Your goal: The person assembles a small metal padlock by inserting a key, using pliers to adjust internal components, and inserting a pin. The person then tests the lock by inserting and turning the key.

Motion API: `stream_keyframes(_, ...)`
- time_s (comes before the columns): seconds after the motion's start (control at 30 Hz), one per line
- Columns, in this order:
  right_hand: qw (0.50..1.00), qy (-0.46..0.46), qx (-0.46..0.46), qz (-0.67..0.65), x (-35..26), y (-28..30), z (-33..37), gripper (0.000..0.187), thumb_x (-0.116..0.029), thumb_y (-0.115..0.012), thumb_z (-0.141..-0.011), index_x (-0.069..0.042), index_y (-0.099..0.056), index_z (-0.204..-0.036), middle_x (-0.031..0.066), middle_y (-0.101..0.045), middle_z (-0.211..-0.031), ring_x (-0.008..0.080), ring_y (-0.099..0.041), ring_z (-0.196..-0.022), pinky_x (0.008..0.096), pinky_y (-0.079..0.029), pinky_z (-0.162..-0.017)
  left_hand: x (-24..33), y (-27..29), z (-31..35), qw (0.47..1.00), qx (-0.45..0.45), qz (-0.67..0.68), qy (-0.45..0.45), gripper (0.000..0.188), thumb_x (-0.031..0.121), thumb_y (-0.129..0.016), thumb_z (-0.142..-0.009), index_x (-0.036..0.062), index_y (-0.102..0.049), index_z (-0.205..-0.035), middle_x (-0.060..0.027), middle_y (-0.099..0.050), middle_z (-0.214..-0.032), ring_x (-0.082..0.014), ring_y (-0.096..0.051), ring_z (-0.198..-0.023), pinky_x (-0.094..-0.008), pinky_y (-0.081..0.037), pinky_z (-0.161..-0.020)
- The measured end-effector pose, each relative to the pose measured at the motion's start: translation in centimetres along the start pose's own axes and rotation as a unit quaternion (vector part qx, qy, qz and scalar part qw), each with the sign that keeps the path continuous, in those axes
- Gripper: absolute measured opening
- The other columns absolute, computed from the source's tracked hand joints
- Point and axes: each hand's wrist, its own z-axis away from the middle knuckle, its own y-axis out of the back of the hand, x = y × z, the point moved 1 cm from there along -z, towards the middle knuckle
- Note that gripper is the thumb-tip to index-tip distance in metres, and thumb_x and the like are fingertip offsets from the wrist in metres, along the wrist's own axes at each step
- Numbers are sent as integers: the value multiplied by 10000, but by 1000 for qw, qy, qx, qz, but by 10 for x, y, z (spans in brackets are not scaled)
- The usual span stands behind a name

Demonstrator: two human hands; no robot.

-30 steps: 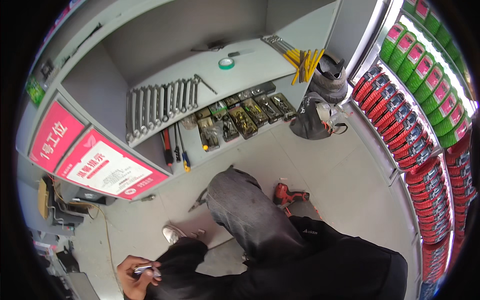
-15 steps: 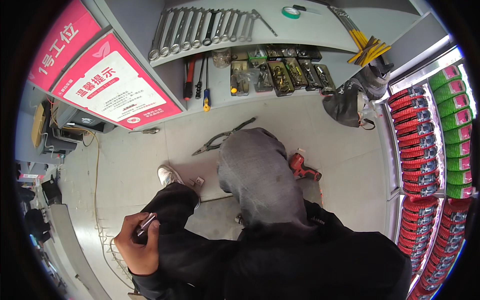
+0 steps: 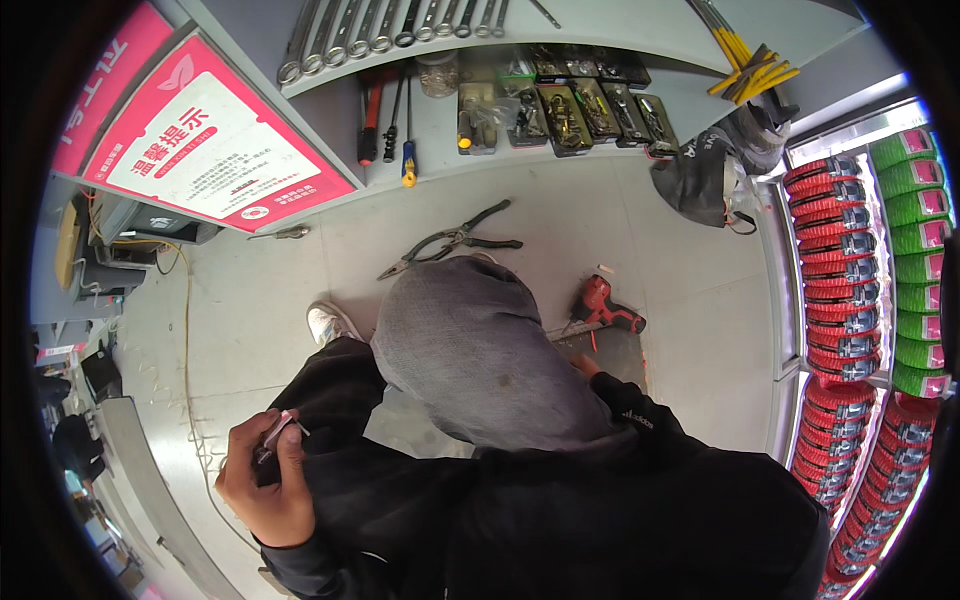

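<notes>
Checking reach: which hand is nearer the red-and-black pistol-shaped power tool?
Right. The right hand, partly hidden by the grey-trousered leg, is just below the power tool in the picture; the left hand is far off at lower left.

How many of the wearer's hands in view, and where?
2. Left hand at lower left, pinching a small silvery piece; right hand right of centre, below the red power tool in the picture, partly hidden behind the grey-trousered knee.

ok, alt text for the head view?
The person's left hand holds a small silvery object; the right hand, partly hidden behind a gray trouser leg, is near a red power tool. Pliers lie on the floor.
</notes>
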Motion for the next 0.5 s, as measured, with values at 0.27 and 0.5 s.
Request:
stream_keyframes(0.27,996,-41,-1,-75,-9,1,-1,273,-321,-642,-905,-65,-731,-873,98,-724,-780,226,-703,-733,358,-545,-706,-6,3,2,999,5,30,10,210,136,-648,-954,-39,-612,-1064,-137,-728,-919,-101,-628,-718,-205,-469,-567)
stream_keyframes(0.5,993,-59,-11,-99,-23,7,3,228,-267,-656,-916,-69,-733,-1000,79,-724,-806,165,-680,-726,336,-529,-695,-8,1,4,999,25,38,4,253,173,-651,-962,-31,-598,-1104,-150,-714,-936,-107,-616,-705,-189,-435,-546)
